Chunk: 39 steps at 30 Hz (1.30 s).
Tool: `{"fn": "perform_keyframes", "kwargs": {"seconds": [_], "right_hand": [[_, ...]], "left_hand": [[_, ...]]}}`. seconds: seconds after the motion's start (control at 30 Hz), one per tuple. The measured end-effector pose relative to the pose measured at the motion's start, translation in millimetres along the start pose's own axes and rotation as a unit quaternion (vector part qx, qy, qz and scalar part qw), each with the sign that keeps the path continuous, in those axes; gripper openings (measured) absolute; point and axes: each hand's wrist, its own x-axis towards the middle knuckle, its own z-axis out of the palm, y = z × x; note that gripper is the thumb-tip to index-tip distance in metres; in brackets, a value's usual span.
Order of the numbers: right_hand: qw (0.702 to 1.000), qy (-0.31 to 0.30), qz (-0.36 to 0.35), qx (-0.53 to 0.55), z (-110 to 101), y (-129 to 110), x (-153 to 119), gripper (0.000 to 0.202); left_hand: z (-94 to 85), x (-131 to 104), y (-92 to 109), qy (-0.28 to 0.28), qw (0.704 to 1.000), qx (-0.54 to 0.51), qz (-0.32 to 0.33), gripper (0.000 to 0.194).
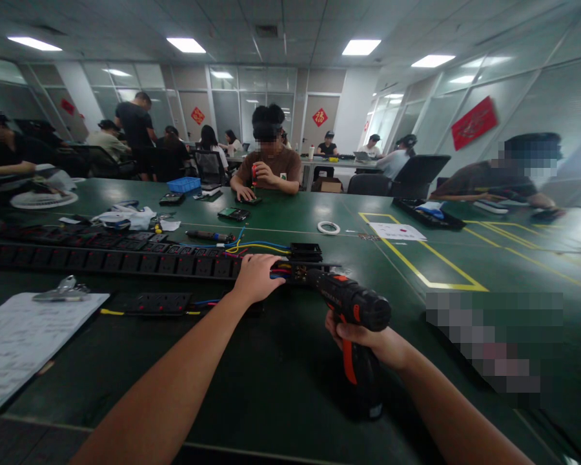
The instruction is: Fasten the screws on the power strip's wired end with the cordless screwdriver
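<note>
My right hand (356, 336) is wrapped round the grip of a black and orange power drill (351, 300), whose nose points left at the end of a long black socket strip (174, 263). My left hand (260, 278) lies over that strip near its right end, its fingers together on the housing and the wires. Blue and yellow wires (256, 247) run behind the hand to a small black part (306, 250). In front of the long strip lies a shorter socket piece (164, 302) with wires at both ends.
A clipboard with papers (33, 329) lies at the left. Farther back are a screwdriver-like tool (210, 237), a white tape roll (328, 227), a paper sheet (397, 232) and a blue basket (184, 185). A person (271, 161) sits across the green table (290, 387).
</note>
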Motion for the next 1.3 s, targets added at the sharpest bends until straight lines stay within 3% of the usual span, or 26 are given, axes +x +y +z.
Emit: {"fn": "perform_keyframes", "kwargs": {"seconds": [1.3], "right_hand": [[1.0, 0.02, -0.009, -0.007, -0.2, 2.9, 0.2, 0.049]], "left_hand": [[1.0, -0.5, -1.4, -0.008, 1.0, -0.008, -0.007, 0.053]]}}
